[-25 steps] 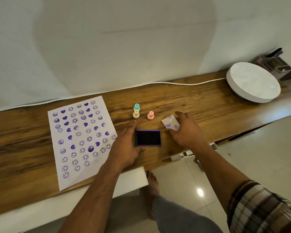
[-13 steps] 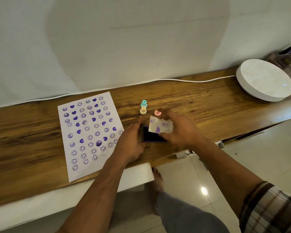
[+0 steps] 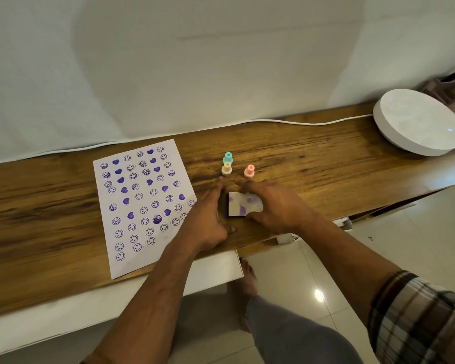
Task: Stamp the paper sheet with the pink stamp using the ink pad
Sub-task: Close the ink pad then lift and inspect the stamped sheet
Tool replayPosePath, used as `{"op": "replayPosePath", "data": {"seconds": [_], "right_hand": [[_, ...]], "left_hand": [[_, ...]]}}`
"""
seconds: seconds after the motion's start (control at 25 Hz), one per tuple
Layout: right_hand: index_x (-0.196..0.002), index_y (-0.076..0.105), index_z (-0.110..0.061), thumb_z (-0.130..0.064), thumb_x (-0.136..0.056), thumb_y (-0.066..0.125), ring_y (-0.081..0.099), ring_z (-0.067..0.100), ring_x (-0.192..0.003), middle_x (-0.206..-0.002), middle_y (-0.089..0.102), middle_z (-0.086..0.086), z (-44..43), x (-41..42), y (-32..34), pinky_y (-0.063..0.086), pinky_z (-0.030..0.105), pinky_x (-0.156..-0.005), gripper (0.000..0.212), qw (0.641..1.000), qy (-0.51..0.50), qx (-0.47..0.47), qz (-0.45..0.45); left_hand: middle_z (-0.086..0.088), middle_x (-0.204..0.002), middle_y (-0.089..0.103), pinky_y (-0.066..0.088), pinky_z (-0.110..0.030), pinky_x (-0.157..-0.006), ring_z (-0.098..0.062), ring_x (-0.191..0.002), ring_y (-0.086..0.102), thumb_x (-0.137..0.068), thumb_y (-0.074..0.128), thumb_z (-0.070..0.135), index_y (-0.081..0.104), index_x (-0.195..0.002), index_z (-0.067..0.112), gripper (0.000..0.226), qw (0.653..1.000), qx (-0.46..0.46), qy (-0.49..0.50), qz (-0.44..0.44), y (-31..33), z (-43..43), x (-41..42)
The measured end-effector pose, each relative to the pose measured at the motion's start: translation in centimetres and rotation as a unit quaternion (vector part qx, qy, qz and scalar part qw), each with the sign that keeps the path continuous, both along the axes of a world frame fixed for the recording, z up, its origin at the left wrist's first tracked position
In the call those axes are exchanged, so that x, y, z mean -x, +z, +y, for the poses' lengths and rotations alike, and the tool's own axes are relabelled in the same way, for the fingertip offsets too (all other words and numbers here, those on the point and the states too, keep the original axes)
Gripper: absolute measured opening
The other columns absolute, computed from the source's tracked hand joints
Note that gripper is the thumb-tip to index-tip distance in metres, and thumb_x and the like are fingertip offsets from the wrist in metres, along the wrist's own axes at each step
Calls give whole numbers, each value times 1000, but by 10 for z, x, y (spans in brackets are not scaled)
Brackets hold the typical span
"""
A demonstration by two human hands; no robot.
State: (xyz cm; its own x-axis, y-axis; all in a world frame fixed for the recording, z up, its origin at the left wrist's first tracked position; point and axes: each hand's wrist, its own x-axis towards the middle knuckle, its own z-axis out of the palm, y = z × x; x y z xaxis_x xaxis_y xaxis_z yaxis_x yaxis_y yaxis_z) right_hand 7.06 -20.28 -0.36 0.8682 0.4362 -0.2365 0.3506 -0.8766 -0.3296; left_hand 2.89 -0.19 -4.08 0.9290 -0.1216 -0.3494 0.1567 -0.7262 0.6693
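A white paper sheet (image 3: pixel 142 203) covered with purple smiley and heart prints lies on the wooden table (image 3: pixel 313 164). The pink stamp (image 3: pixel 249 171) stands upright behind my hands, untouched. The ink pad (image 3: pixel 227 206) sits between my hands, almost wholly covered by its white, purple-stained lid (image 3: pixel 243 204); only a dark sliver shows at its left edge. My left hand (image 3: pixel 208 216) rests against the pad's left side. My right hand (image 3: pixel 271 203) grips the lid from the right and presses it on the pad.
A teal stamp (image 3: pixel 228 157) and a cream stamp (image 3: pixel 226 168) stand left of the pink one. A round white lamp (image 3: pixel 418 122) sits at the far right with a white cable (image 3: pixel 286 122) along the wall. The table's front edge runs just under my wrists.
My right hand carried the white lid from the table on the right over the pad and set it down on it. The dark ink surface is now covered. The left hand stayed at the pad.
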Motion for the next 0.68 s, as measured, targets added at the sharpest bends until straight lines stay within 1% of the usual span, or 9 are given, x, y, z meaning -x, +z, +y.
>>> {"op": "replayPosePath", "data": {"seconds": [0.12,0.24,0.4,0.56,0.68], "right_hand": [[-158,40,-33,-33,-90,80,59,27,-126,-145,64,5,2,1,-1,45,29,-86,79,1000,10,-7,-1],[-158,40,-30,-32,-90,80,58,27,-126,-145,64,5,2,1,-3,47,32,-91,79,1000,19,-5,-8],[-158,41,-31,-30,-89,81,57,28,-130,-148,62,3,1,0,-7,49,34,-96,79,1000,10,-10,-5],[-157,41,-32,-30,-88,81,58,28,-129,-147,63,3,1,-2,-14,48,33,-93,80,1000,11,-4,-7],[-158,40,-32,-31,-88,80,56,27,-130,-147,62,3,-1,-2,-18,49,36,-98,81,1000,15,-1,-14]], "left_hand": [[5,-172,26,37,-45,-121,-28,-156,32,-79,86,33,-1,-163,44,122,1000,0,-6,1,-1,1,0],[5,-171,27,38,-44,-121,-28,-155,32,-79,87,32,-1,-164,43,123,1000,4,-9,-1,-1,1,-1],[5,-172,26,38,-47,-122,-28,-156,31,-78,87,33,-1,-163,44,123,1000,0,-8,-2,-1,0,-1],[4,-172,26,39,-46,-122,-28,-155,32,-78,87,33,-1,-163,44,123,1000,-5,-11,-9,-4,1,-1],[5,-172,25,38,-44,-120,-29,-155,32,-78,86,34,-1,-163,45,122,1000,-9,-11,-10,-6,1,-1]]}}
